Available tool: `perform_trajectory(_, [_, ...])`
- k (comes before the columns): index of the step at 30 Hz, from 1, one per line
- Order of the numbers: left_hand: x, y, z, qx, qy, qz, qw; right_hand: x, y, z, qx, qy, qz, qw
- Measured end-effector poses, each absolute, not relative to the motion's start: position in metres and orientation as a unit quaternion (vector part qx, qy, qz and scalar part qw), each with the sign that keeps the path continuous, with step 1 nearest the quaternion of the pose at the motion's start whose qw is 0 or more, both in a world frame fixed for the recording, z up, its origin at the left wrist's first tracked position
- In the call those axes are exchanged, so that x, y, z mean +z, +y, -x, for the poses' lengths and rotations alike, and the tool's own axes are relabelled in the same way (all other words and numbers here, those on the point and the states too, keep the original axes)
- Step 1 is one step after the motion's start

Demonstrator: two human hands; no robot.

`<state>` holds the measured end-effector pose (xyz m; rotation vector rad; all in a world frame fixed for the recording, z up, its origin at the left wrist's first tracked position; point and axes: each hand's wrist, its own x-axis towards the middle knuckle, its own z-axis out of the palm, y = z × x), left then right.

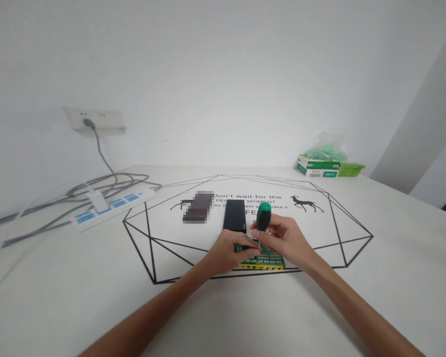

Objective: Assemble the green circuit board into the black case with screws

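My right hand (288,239) is closed round a screwdriver (263,215) with a green and black handle, held nearly upright with its thin shaft pointing down. Below it lies a green circuit board (271,259) with a yellow strip along its near edge. My left hand (230,253) rests over the board's left part, thumb and forefinger pinched by the lower end of the shaft. Whatever is between those fingertips is too small to tell, and the screwdriver's tip is hidden there. Just behind the board is a flat black box (235,214), partly covered by my left hand.
A blurred-out dark object (198,207) lies left of the black box. Further left are a white power strip (113,207) and tangled grey cables (96,186). Green and white boxes (317,166) with a plastic bag (327,146) on top stand at the back right.
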<state>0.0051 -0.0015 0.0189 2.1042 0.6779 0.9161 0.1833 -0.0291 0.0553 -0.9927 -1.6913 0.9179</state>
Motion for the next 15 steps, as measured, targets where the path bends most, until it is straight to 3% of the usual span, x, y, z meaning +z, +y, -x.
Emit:
perform_trajectory(8, [0.026,-0.004,-0.002,0.314,0.253,-0.848,0.343,0.056,-0.031,-0.182,0.443,-0.666,0.399,0.449])
perform_trajectory(15, [0.014,0.002,0.009,0.241,0.263,-0.918,0.175,0.061,-0.03,-0.189,0.402,-0.701,0.376,0.453])
